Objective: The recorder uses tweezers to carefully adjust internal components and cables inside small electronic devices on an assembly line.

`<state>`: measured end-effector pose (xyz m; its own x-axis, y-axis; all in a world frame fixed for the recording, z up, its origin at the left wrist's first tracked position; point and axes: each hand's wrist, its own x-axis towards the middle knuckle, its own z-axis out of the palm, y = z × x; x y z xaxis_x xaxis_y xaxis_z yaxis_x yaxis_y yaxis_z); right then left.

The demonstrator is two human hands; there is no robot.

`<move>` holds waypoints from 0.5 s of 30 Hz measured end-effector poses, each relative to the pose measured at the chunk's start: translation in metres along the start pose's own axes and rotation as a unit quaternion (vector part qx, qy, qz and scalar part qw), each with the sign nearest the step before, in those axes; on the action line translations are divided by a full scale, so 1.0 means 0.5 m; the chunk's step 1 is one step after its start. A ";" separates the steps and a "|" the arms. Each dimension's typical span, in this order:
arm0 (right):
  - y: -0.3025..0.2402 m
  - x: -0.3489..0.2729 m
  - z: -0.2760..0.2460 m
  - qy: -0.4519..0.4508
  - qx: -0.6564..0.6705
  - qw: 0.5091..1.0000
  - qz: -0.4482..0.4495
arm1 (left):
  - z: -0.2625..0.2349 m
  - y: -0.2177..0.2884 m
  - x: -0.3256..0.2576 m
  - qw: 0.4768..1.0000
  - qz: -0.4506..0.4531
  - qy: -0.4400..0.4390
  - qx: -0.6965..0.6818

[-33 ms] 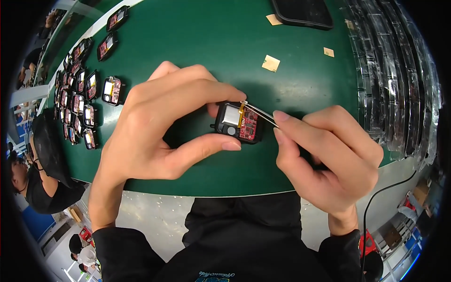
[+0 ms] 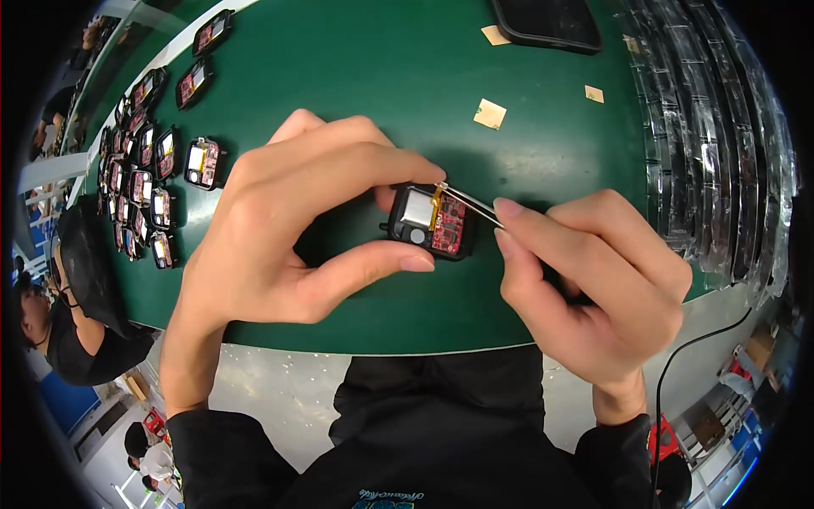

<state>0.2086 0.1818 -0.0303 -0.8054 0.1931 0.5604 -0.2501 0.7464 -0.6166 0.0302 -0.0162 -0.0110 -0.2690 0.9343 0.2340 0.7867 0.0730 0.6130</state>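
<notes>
My left hand (image 2: 297, 212) grips a small black device housing (image 2: 394, 242) between thumb and fingers, over the green table. Its open face shows a silver battery cell (image 2: 418, 209), a red circuit board (image 2: 448, 227), yellow tape between them and a small round silver part below the cell. In a pinch, my right hand (image 2: 593, 280) holds slim metal tweezers (image 2: 475, 205). Their tips touch or nearly touch the upper edge of the housing, beside my left index fingertip. Whether the tips clasp anything is too small to tell.
Several similar open housings (image 2: 202, 163) crowd the table's left side. A black phone-like slab (image 2: 547, 21) lies at the far edge, with small tan squares (image 2: 489, 114) nearby. Clear plastic trays (image 2: 678, 136) are stacked on the right. Another person (image 2: 76, 314) sits at left.
</notes>
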 end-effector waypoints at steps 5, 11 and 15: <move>-0.013 0.002 -0.007 -0.037 0.019 0.997 0.066 | -0.013 -0.009 0.000 0.999 -0.003 -0.026 -0.024; -0.015 0.016 -0.027 -0.067 0.105 0.984 0.125 | -0.031 -0.015 -0.001 0.996 -0.003 -0.059 -0.069; -0.011 0.013 -0.028 -0.068 0.109 0.984 0.124 | -0.027 -0.017 0.001 0.995 0.008 -0.066 -0.072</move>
<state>0.2124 0.1875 -0.0156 -0.9168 0.2541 0.3081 -0.1346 0.5297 -0.8374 0.0158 -0.0209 -0.0059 -0.1742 0.9732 0.1502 0.6997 0.0150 0.7143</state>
